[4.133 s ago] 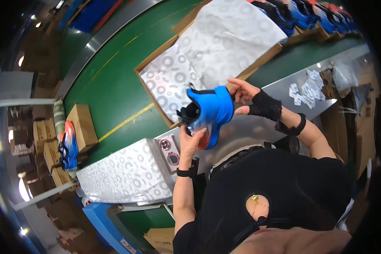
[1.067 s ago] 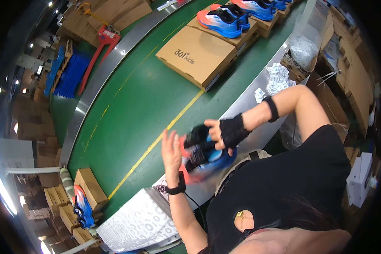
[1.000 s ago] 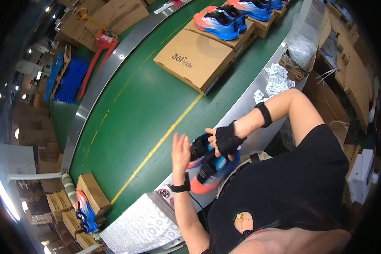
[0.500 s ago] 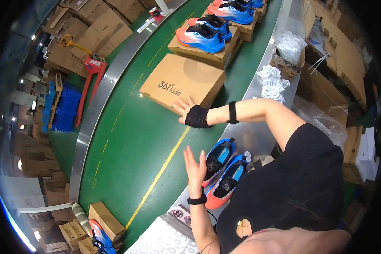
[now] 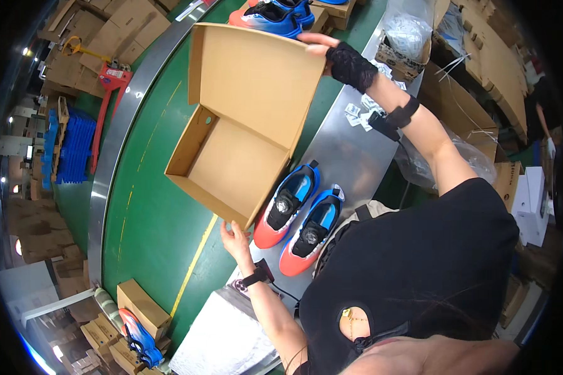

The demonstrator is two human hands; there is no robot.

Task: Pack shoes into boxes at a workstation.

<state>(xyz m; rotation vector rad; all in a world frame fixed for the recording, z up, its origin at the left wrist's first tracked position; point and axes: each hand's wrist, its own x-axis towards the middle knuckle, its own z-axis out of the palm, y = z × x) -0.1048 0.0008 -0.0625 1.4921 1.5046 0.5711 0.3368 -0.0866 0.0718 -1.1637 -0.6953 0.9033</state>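
Note:
An empty brown cardboard shoebox (image 5: 231, 165) stands with its hinged lid (image 5: 253, 78) swung up. My right hand (image 5: 334, 56), in a black fabric wrap, has its fingers closed over the lid's upper right corner. My left hand (image 5: 236, 242) is at the box's near lower corner, fingers apart and fingertips against the cardboard edge. Just right of the box, a pair of sneakers sits on the metal ledge: one shoe (image 5: 286, 204) beside the other (image 5: 313, 232), both blue and coral with black uppers.
More blue and coral sneakers (image 5: 272, 19) sit on boxes along the green conveyor (image 5: 144, 206). Small white packets (image 5: 360, 115) lie on the metal ledge (image 5: 338, 140). A carton with clear plastic (image 5: 406, 34) stands beyond. At lower left, a shoe (image 5: 141, 337) leans by a box.
The shoebox has come nearer and its lid has been raised, exposing the inside. My right hand has moved up with the lid; my left hand has moved to the box's near corner.

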